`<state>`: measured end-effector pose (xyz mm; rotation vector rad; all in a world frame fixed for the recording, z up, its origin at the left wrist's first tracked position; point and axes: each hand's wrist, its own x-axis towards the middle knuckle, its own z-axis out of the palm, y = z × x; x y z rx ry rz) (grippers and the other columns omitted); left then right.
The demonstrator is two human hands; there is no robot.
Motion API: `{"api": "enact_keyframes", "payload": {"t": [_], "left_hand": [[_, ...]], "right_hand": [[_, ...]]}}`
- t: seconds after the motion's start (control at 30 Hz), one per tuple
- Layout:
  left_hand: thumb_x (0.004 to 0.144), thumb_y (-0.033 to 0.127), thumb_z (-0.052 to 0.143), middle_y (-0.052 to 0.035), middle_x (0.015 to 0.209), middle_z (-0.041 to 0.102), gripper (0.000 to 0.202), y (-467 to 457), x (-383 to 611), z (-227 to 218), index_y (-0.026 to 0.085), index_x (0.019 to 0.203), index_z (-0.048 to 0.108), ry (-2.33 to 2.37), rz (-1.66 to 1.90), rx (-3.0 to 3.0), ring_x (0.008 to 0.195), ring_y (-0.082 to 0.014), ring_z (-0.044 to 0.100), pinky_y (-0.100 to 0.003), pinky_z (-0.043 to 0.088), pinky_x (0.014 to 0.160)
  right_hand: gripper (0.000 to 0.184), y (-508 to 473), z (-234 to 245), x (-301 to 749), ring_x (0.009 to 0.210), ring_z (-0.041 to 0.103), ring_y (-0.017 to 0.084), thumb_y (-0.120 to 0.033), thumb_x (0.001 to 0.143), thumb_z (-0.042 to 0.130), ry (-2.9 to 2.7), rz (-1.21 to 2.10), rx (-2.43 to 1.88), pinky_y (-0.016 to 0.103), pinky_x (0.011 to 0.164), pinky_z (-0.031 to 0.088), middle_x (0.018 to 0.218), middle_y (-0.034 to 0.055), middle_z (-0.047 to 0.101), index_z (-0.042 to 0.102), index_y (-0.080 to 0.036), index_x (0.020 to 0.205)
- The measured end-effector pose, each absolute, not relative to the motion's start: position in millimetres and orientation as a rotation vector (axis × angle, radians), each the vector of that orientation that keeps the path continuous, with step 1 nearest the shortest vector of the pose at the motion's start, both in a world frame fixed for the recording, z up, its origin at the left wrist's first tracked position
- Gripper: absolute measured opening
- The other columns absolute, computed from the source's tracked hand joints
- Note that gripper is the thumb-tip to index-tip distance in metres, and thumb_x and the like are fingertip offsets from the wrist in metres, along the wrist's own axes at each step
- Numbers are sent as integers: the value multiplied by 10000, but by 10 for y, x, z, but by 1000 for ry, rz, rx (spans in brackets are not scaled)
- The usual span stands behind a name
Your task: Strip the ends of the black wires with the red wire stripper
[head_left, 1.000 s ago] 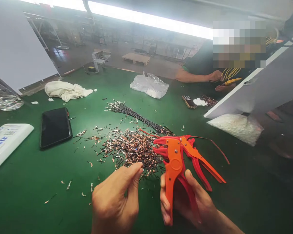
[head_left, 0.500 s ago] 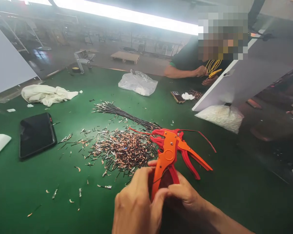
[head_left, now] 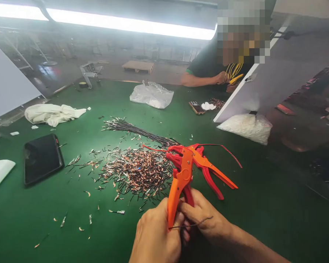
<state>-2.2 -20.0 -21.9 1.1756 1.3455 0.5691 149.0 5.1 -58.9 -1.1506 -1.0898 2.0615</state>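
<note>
An orange and red pair of wire strippers (head_left: 182, 171) stands tilted up in front of me, jaws pointing away. My left hand (head_left: 155, 233) is closed around the lower end of its orange handle. From the other side my right hand (head_left: 208, 215) closes on the red handle, with its fingers partly hidden. A short dark wire (head_left: 193, 224) crosses below the handles, between my hands; which fingers hold it is unclear. Beyond the jaws lies a heap of black wire offcuts (head_left: 139, 170) with bare copper and metal terminals. A bundle of black wires (head_left: 137, 129) rests behind it.
A second orange and red hand tool (head_left: 212, 170) lies to the right, near a thin red strand (head_left: 227, 149). A phone (head_left: 42, 159), white cloth (head_left: 53, 113) and clear bag (head_left: 152, 95) lie on the green table. Across it a person (head_left: 205, 69) holds yellow wires (head_left: 234, 73).
The wire strippers have shifted slightly left and down, and both hands have shifted on the handles. The dark wire has dropped from across the handles to below them. The view has turned a little.
</note>
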Motion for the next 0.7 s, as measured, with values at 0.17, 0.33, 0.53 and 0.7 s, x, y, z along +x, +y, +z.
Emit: {"api": "enact_keyframes", "payload": {"t": [0.17,0.33,0.53,0.7], "left_hand": [[753,449,596,-1,552,535,305,-177,35,-162,154,676,607,1050,554,832,485,-127,470,-247,415,524],[757,455,679,64,574,270,439,-284,64,-82,203,557,380,1207,723,937,548,-81,222,-241,184,497],[704,431,650,55,576,316,326,-361,20,-179,197,608,444,1104,702,761,553,-85,239,-234,189,507],[701,332,570,69,537,254,301,-332,-80,-197,225,554,331,1205,620,886,517,-78,202,-241,151,484]], "right_hand": [[452,-19,-559,1417,378,426,76,-521,787,778,-902,2212,-960,177,405,391,502,-113,494,556,-204,1020],[290,-72,-516,1372,593,426,82,-368,781,821,-803,2111,-829,188,565,398,689,-60,519,591,-199,834],[425,-139,-556,1335,620,414,106,-537,738,835,-855,2142,-888,220,563,363,716,-42,504,641,-209,927],[502,-117,-537,1345,584,327,88,-635,799,743,-930,2209,-887,220,549,328,707,-50,439,649,-190,1011]]}}
